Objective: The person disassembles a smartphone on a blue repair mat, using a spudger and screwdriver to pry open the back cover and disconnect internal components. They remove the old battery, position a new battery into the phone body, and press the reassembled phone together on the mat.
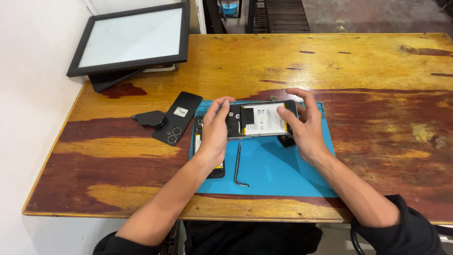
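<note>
While the head view looks down on the table (358,61), both hands hold an opened phone (262,120) just above the far edge of the blue mat (273,170). Its long axis runs left to right, back cover off and battery facing up. The left hand (214,134) clasps the end nearer the camera cutouts, thumb on top and fingers curled under. The right hand (302,125) grips the other end, its thumb pressing on the battery's right edge and its fingers hooked over the far side. Both hands are equally near, one at each short end. Whether the phone touches the mat is hard to tell; it seems slightly raised. A bent metal tool (238,166) lies on the mat nearer the person, between the forearms. Left of the mat lie the black back cover (177,118) and a dark round piece (151,118).
</note>
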Tool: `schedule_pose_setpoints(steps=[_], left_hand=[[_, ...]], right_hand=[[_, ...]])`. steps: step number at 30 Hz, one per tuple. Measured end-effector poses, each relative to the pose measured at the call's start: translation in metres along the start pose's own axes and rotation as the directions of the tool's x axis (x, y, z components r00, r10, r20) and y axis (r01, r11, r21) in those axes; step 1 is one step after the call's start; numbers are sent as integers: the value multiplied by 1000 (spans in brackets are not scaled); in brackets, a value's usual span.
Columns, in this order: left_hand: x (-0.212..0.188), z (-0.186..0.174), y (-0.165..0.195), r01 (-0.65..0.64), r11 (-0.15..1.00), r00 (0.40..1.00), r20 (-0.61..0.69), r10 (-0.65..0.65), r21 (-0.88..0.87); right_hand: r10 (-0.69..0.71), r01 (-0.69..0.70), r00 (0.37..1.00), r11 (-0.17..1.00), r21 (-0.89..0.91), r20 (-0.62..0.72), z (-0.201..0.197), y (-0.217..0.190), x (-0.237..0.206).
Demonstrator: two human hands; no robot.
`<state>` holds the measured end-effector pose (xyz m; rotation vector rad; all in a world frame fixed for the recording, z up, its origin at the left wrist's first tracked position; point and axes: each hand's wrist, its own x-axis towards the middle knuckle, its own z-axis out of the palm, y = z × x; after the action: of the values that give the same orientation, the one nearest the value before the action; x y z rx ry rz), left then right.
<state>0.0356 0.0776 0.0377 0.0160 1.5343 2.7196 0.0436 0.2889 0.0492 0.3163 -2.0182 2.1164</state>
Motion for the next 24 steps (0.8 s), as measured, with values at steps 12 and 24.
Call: schedule_pose_setpoints(steps=[12,24], left_hand=[[-7,-5,33,-847,120,502,706,499,518],[3,-14,36,-823,127,540,693,478,553]], right_hand=[[385,-372,922,862,346,32,-14,10,10],[434,-453,891,854,257,132,-11,4,4]])
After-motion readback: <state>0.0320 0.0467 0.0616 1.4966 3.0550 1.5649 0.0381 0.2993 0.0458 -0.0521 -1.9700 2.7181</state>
